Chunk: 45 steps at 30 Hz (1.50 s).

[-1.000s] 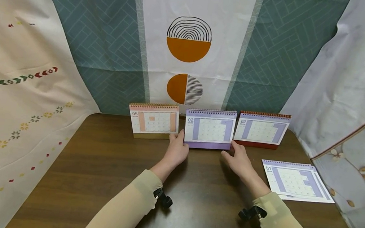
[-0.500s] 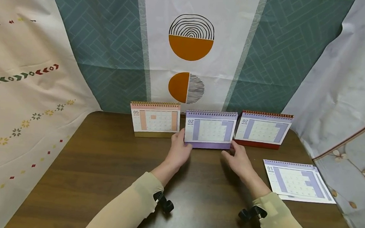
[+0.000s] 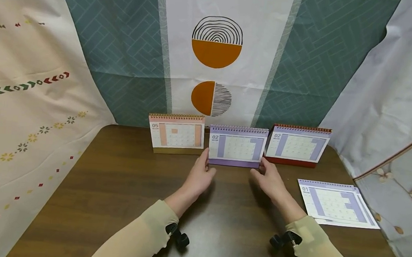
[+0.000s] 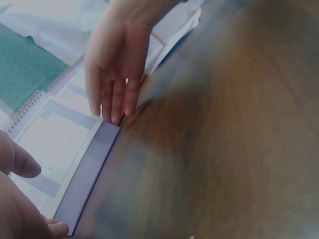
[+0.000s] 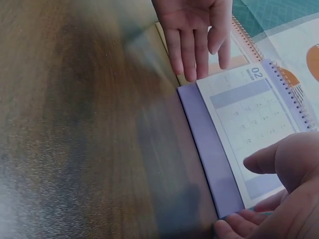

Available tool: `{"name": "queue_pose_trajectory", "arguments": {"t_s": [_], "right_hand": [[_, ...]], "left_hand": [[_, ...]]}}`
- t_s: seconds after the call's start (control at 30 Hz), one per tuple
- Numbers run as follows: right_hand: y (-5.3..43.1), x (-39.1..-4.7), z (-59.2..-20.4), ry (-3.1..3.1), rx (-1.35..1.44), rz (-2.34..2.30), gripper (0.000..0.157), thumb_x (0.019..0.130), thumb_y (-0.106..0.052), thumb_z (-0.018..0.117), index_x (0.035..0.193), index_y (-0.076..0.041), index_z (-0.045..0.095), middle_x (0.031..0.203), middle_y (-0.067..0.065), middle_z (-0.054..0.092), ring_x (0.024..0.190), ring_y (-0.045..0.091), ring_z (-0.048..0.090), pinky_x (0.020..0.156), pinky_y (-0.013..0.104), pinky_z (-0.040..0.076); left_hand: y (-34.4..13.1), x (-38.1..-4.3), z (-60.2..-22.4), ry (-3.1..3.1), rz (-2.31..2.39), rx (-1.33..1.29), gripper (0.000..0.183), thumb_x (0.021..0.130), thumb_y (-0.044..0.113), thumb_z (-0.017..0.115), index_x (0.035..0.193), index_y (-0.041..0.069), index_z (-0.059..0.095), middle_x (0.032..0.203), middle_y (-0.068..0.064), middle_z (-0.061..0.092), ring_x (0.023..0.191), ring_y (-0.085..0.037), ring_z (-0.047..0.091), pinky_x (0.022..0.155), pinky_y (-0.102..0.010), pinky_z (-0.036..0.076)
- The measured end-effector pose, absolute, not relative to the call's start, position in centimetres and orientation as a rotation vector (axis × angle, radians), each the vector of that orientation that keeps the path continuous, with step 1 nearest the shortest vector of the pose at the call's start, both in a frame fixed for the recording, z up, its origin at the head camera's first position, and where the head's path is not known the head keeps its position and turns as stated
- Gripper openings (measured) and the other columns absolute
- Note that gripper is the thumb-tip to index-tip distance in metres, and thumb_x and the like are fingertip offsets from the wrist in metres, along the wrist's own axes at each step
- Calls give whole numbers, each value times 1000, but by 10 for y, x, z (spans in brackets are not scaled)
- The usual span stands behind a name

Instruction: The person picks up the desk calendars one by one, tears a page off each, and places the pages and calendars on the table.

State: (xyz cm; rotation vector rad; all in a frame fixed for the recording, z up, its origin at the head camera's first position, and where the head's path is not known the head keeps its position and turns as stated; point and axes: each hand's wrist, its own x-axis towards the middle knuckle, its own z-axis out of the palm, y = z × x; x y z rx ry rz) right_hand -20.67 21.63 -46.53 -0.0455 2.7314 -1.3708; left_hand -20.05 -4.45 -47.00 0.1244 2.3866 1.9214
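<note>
Left arm [image 3: 175, 201]: extended forward and inward, covered by a pale sleeve [image 3: 130, 236] to near the wrist. Left hand [image 3: 199, 175]: fingers held straight, thumb set apart, palm turned inward. Right arm [image 3: 291, 209]: likewise extended forward and inward, similarly sleeved. Right hand [image 3: 270, 182]: fingers held straight, thumb set apart, palm turned toward the left. Both hands are held apart, palms facing.

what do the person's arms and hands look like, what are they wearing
The left sleeve and right sleeve are long, plain and pale beige. Each carries a small black device near its end. The left hand and right hand are ungloved.
</note>
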Motion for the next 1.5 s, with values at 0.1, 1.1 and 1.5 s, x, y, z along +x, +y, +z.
{"name": "queue_pose_trajectory", "arguments": {"t_s": [0.1, 1.1, 1.5], "right_hand": [[215, -211, -466, 2719, -36, -1377, 76, 110, -22, 63, 170, 8, 26, 165, 36, 35, 152, 50, 41, 125, 64, 32], [207, -224, -466, 2750, -13, -1362, 82, 113, -23, 60, 173, 6, 11, 174, 35, 26, 158, 48, 34, 128, 60, 28], [197, -207, -464, 3088, -150, -996, 79, 111, -25, 64, 170, 10, 25, 173, 34, 29, 158, 54, 30, 127, 66, 26]], "left_hand": [[-44, -206, -470, 2437, 1899, 115, 81, 102, 2, 56, 176, 5, 21, 175, -25, 31, 158, -40, 38, 128, -52, 31], [-45, -234, -474, 2362, 1898, 200, 78, 107, 3, 58, 176, 5, 20, 180, -24, 21, 161, -40, 33, 128, -50, 34], [-77, -218, -465, 2694, 1568, 365, 71, 111, 15, 61, 174, 5, 28, 176, -23, 31, 153, -43, 45, 125, -55, 37]]}}
